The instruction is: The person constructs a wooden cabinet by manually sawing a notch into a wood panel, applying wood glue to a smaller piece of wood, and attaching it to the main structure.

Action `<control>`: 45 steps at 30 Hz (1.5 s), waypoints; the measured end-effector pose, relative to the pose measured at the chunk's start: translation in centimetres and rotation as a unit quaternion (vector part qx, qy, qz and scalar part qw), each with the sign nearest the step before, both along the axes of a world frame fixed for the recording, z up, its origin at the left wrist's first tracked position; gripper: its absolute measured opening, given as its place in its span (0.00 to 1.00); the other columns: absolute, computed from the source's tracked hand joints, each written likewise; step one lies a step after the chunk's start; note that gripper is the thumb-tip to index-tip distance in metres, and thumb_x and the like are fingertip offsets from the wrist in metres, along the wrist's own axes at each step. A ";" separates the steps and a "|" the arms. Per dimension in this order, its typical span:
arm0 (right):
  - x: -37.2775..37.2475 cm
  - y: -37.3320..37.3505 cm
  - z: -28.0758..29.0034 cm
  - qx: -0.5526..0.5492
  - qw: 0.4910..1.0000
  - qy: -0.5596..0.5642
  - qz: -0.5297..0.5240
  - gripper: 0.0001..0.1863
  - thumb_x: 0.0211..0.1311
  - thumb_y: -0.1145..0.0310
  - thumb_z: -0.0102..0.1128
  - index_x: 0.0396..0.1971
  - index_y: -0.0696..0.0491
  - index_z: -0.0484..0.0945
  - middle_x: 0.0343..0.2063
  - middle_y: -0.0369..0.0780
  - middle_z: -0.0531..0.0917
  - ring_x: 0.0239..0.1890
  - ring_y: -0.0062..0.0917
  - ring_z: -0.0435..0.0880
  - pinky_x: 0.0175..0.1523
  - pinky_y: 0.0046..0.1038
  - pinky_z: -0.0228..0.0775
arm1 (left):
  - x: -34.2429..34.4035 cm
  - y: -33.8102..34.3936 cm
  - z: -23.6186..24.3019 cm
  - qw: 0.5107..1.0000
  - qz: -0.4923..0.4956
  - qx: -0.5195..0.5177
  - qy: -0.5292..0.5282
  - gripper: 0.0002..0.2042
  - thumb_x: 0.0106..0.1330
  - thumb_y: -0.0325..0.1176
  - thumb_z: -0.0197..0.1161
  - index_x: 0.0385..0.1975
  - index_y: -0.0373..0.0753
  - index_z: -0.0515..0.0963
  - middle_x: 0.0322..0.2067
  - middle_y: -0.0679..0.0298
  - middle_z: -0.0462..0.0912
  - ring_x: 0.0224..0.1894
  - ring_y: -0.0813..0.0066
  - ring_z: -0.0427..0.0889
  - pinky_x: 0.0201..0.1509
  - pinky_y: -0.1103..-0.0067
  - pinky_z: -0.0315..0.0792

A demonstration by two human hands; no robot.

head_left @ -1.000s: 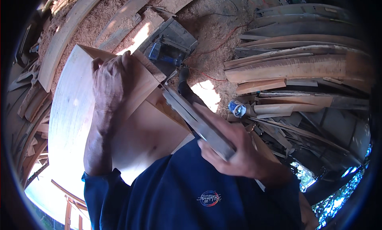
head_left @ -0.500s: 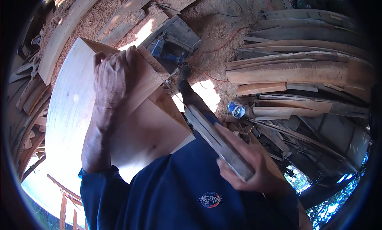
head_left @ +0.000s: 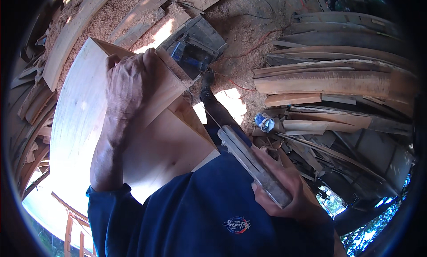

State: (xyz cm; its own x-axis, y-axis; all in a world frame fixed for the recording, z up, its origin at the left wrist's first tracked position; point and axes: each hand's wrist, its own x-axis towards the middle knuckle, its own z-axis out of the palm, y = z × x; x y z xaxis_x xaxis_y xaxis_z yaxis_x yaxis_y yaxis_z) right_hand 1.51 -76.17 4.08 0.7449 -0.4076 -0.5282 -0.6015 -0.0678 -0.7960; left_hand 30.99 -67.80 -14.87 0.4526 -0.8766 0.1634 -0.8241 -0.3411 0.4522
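Note:
My left hand (head_left: 126, 81) is closed over the edge of a pale wooden board (head_left: 167, 90), fingers curled around it. That board lies across a large pale wooden panel (head_left: 75, 119), and below it is an angled, open-sided wooden piece (head_left: 173, 141). My right hand (head_left: 282, 181) is wrapped round the worn wooden handle of a handsaw (head_left: 253, 166). The saw's thin blade, seen almost edge-on, runs up and left from the handle to the board's right corner. How deep the blade sits in the wood cannot be made out.
Curved planks (head_left: 329, 83) are stacked on the right, above a blue-and-white can (head_left: 265, 122). A grey and blue machine (head_left: 191, 52) stands beyond the board. Wood shavings, loose boards (head_left: 138, 21) and a red cord (head_left: 255, 46) lie on the ground.
My right hand has drawn the handsaw back toward the lower right, so more of the blade shows. My left hand stays on the board.

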 end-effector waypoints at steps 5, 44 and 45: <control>3.5 -1.0 -5.2 0.002 1.000 -0.011 0.012 0.43 0.55 0.79 0.64 0.73 0.61 0.59 0.41 0.50 0.87 0.37 0.29 0.90 0.46 0.28 0.81 | 0.3 -0.2 -0.6 1.000 -0.008 0.005 0.010 0.18 0.79 0.39 0.47 0.30 0.41 0.81 0.25 0.57 0.84 0.36 0.58 0.84 0.57 0.61 0.64; 1.0 -0.9 -0.2 -0.008 0.999 -0.001 0.041 0.43 0.56 0.77 0.64 0.73 0.62 0.57 0.36 0.52 0.86 0.35 0.39 0.90 0.43 0.32 0.83 | 0.0 0.0 -0.2 0.999 -0.025 0.039 0.013 0.17 0.80 0.40 0.45 0.35 0.41 0.80 0.27 0.59 0.85 0.35 0.59 0.84 0.58 0.59 0.63; 3.0 -1.0 -2.2 -0.013 0.999 -0.004 0.049 0.42 0.56 0.78 0.64 0.72 0.62 0.58 0.34 0.52 0.86 0.34 0.41 0.90 0.41 0.34 0.83 | 0.1 -0.2 -0.7 0.999 -0.037 0.020 0.010 0.17 0.80 0.40 0.45 0.35 0.41 0.80 0.27 0.59 0.85 0.34 0.59 0.84 0.58 0.59 0.63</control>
State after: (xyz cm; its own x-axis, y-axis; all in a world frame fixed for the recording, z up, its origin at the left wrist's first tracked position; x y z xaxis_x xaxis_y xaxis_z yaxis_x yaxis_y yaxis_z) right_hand 4.47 -77.18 1.87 0.7858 -0.3454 -0.5131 -0.5852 -0.1466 -0.7975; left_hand 31.05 -68.00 -15.57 0.3884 -0.9139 0.1185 -0.8388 -0.2973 0.4562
